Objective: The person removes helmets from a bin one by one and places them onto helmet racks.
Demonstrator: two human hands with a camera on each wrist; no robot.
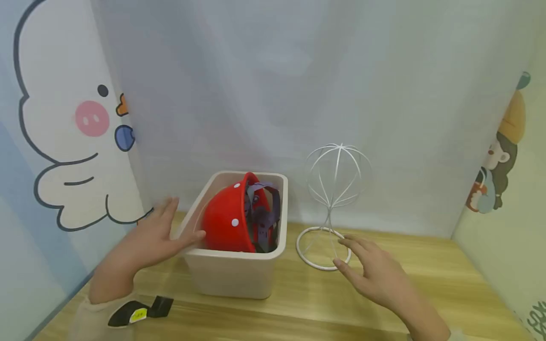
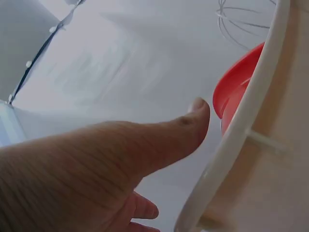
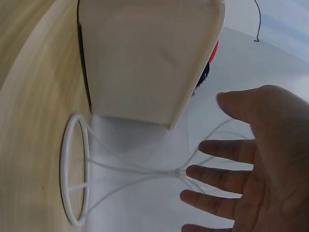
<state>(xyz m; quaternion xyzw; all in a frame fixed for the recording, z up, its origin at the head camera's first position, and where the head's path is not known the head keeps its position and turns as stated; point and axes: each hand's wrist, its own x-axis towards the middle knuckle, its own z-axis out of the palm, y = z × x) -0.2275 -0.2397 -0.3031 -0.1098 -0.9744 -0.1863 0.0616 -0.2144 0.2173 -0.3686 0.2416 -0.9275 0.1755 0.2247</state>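
Note:
A red hard hat point(image 1: 223, 220) with white dots lies on its side in a white plastic bin point(image 1: 232, 277), its dark straps facing right. At the bin's left rim my left hand point(image 1: 157, 239) is held with fingers extended and thumb apart, holding nothing. In the left wrist view its thumb points toward the hat's red brim point(image 2: 236, 84); contact with the bin cannot be told. A white wire stand point(image 1: 329, 210) with a globe-shaped top stands right of the bin. My right hand point(image 1: 373, 270), fingers spread, is beside the stand's ring base and grips nothing.
Everything stands on a wood-grain tabletop point(image 1: 315, 303). A pale grey curtain point(image 1: 239, 94) hangs behind, and walls with cartoon figures close off the left and right sides. A black strap with a yellow label point(image 1: 138, 315) is on the left sleeve.

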